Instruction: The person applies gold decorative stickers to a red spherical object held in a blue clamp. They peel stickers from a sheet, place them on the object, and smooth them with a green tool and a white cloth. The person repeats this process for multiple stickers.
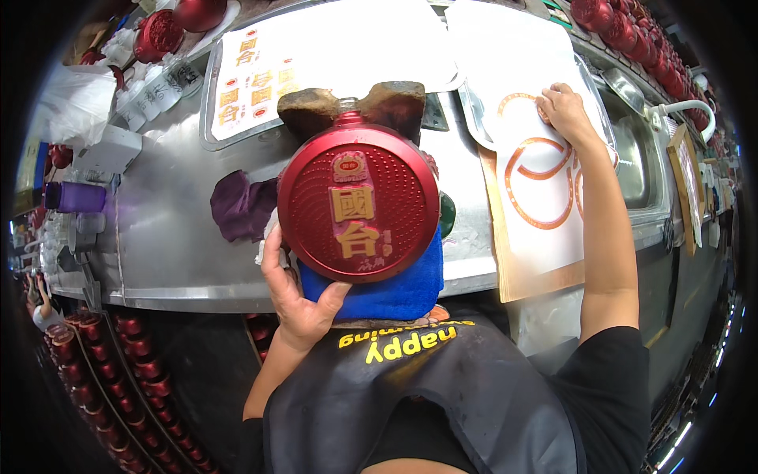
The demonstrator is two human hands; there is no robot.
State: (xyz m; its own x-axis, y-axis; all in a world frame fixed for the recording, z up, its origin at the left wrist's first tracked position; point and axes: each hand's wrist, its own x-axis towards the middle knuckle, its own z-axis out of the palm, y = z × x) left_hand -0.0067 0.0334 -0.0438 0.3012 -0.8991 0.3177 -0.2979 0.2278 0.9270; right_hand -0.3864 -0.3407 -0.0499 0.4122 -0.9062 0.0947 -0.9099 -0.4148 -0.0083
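A round, flat red bottle [316,186] with raised dots and gold lettering stands before me, its neck between the two arms of a dark, worn V-shaped rest [312,113]. My left hand [300,304] grips its lower left edge, thumb at the bottom. Beneath the bottle lies a folded blue cloth [418,280]. My right hand [566,114] reaches far right, its fingers bent together over a white sheet [545,265] printed with copper-orange ring decals [517,201]. The fingertips pinch at the edge of the uppermost ring, which they partly cover.
Left of the bottle lies a crumpled purple cloth [241,204] on the steel table [174,237]. A tray [209,130] behind holds a sheet of gold decals [257,87]. A sink [636,170] is at the right. Red bottles [154,35] stand at the far left; more fill racks below.
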